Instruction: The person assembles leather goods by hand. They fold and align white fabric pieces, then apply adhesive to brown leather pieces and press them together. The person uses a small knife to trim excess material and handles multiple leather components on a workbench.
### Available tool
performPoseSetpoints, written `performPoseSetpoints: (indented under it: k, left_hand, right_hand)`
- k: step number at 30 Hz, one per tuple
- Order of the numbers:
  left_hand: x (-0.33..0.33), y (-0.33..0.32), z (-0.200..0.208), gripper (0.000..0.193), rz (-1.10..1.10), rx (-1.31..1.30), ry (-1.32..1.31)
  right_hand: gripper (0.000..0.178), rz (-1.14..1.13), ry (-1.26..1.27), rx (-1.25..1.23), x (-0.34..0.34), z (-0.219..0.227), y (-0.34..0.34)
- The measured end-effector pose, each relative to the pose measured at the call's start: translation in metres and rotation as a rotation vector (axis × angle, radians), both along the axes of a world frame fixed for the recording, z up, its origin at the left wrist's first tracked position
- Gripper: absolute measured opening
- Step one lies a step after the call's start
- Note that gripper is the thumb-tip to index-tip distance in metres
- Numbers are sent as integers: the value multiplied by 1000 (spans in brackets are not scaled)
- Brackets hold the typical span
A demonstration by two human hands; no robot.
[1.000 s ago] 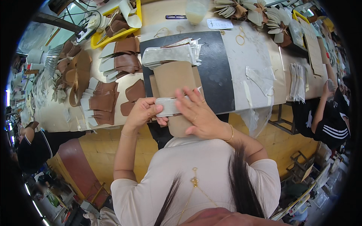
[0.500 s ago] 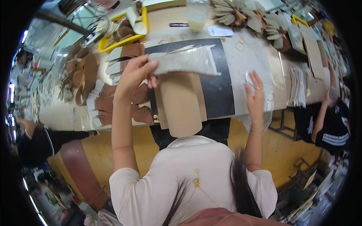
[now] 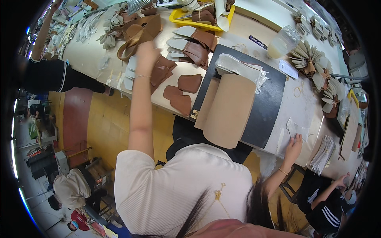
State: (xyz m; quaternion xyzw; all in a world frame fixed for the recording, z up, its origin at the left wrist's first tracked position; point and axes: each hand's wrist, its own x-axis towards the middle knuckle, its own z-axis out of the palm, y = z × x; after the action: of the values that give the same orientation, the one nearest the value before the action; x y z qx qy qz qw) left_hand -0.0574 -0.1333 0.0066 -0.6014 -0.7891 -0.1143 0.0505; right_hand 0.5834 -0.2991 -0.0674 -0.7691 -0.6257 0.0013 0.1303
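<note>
My left hand (image 3: 147,57), blurred by motion, reaches over fanned brown leather pieces (image 3: 160,71) on the left of the table; whether its fingers hold anything is unclear. Beside it lies a loose brown leather piece (image 3: 189,83). In front of me a curved tan sheet (image 3: 230,111) rests on a black board (image 3: 264,115), overhanging the table's near edge. Just beyond the sheet is a whitish strip bundle (image 3: 238,65). On the right, my right hand (image 3: 293,148) has its fingers stretched out at the edge of a clear plastic piece (image 3: 297,130).
A yellow tray (image 3: 202,24) with leather parts stands at the back. A clear plastic jar (image 3: 282,41), a dark pen (image 3: 258,42) and a white card (image 3: 288,69) lie beyond the board. Fanned bundles (image 3: 311,59) and a paper stack (image 3: 322,154) sit rightward. Other people work at both sides.
The whitish strip bundle has left my left hand and now lies on the black board. My left hand has moved left to the leather pieces. The view has turned.
</note>
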Motion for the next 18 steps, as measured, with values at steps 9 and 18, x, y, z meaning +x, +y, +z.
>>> performPoseSetpoints:
  k: [9, 18]
  left_hand:
    - [-84, -55, -16, 34, 354, -42, -57]
    - [-63, -53, -9, 33, 328, -76, -211]
  right_hand:
    - [23, -54, 20, -25, -12, 30, 11]
    - [21, -48, 188, -73, -3, 43, 10]
